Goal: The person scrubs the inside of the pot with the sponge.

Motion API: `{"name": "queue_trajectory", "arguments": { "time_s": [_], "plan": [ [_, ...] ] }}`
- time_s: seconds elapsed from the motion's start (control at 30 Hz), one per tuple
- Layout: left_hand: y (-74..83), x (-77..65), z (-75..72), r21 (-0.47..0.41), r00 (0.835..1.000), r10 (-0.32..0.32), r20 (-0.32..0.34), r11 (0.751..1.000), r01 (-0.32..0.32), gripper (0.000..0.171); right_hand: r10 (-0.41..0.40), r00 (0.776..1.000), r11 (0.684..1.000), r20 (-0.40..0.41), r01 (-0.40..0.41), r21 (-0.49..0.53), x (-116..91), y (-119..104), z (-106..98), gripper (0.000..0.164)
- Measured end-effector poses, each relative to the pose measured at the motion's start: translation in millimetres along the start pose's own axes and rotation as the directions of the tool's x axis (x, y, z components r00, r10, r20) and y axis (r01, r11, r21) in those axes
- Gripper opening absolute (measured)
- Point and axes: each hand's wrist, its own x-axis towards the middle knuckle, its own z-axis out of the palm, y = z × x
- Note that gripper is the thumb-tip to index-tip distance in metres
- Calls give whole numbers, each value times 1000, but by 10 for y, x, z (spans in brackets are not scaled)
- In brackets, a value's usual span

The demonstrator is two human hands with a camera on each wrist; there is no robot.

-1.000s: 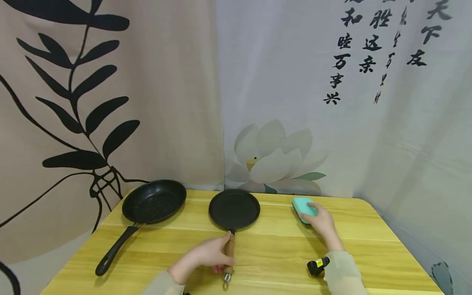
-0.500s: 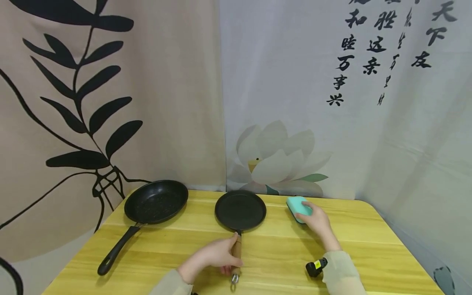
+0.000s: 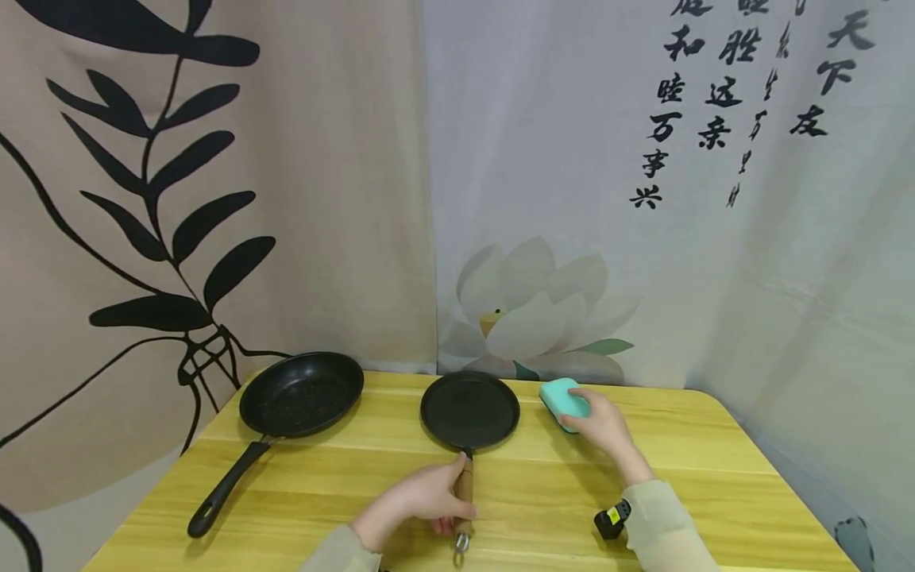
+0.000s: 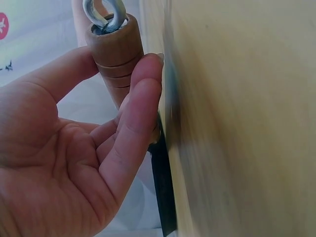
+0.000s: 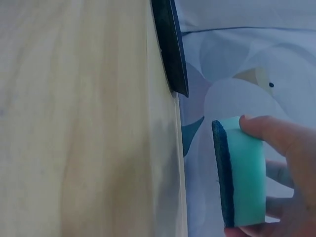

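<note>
A flat black pan (image 3: 470, 409) with a low rim lies on the table, and my left hand (image 3: 423, 499) grips its wooden handle (image 3: 465, 486). In the left wrist view the fingers and thumb wrap the handle (image 4: 118, 54), whose metal hanging ring (image 4: 112, 14) sticks out past the hand. To the right of the pan, my right hand (image 3: 600, 425) holds a turquoise sponge (image 3: 565, 401) by its edges. The right wrist view shows the sponge's dark scouring side (image 5: 223, 173) facing the tabletop, raised off it, with the pan's rim (image 5: 170, 49) nearby.
A larger, deeper black frying pan (image 3: 302, 395) stands at the left of the wooden table (image 3: 343, 469), its black handle (image 3: 227, 491) pointing to the front left. Behind the table hangs a printed curtain (image 3: 343, 199). A small black device (image 3: 611, 519) sits at the right wrist.
My right hand has carried the sponge leftward, closer to the flat pan. The left hand has kept its grip on the handle; the pan appears slightly farther right in view.
</note>
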Motion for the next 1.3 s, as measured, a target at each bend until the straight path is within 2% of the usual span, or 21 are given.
{"name": "queue_trajectory", "arguments": {
  "time_s": [0.27, 0.43, 0.7, 0.93, 1.3],
  "plan": [
    [-19, 36, 20, -11, 1000, 0, 7, 1000, 0, 93, -40, 999, 999, 13, 40, -6, 34, -119, 18, 60],
    [-28, 23, -2, -30, 1000, -8, 9, 1000, 9, 94, -91, 995, 996, 38, 92, -19, 105, -186, 60, 58],
    [-3, 20, -32, -21, 999, -28, 41, 999, 29, 92, -206, 973, 973, 105, 215, -80, 168, -296, 117, 54],
    [14, 19, -23, -25, 997, -53, 51, 998, 54, 93, -203, 964, 968, 169, 224, -112, 203, -405, 124, 56],
    [20, 6, -16, -51, 996, -63, 60, 997, 66, 94, -265, 921, 944, 285, 308, -117, 282, -454, 137, 59]
  ]
}}
